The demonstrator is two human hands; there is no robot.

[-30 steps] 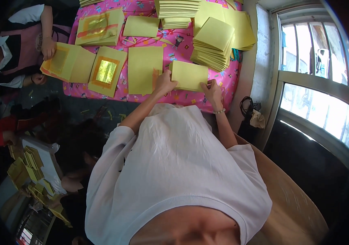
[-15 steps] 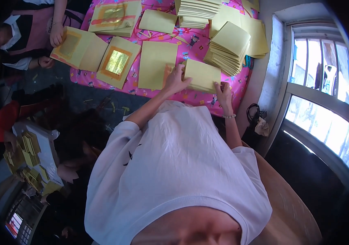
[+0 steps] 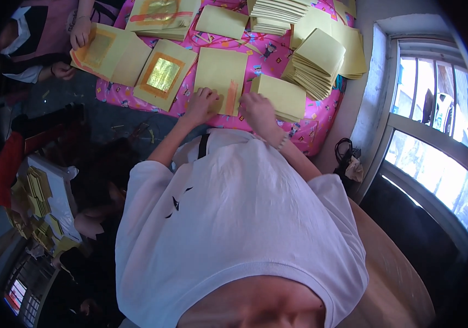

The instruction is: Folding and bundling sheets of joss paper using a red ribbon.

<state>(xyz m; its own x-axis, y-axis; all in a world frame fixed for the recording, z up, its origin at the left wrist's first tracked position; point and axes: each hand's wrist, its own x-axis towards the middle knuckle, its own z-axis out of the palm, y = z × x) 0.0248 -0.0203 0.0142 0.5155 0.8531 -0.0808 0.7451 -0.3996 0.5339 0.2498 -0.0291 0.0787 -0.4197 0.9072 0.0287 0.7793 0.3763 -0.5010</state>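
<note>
Here's the pale-framed, metal-barred window (image 3: 431,136), blazing bright! And left of it, a looped black cable (image 3: 344,157), right beside a crumpled beige wad (image 3: 355,170) (paper or cloth, can't tell).

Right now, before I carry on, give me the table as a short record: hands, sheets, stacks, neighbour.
Left hand: on the lower left of a yellow sheet
Right hand: blurred, near that sheet's lower right; contact unclear
Right of sheet: low yellow stack
Beyond it: fanned stack
Left of sheet: gold-panelled card
Co-worker's hand: at another card
Cover: pink patterned cloth
</note>
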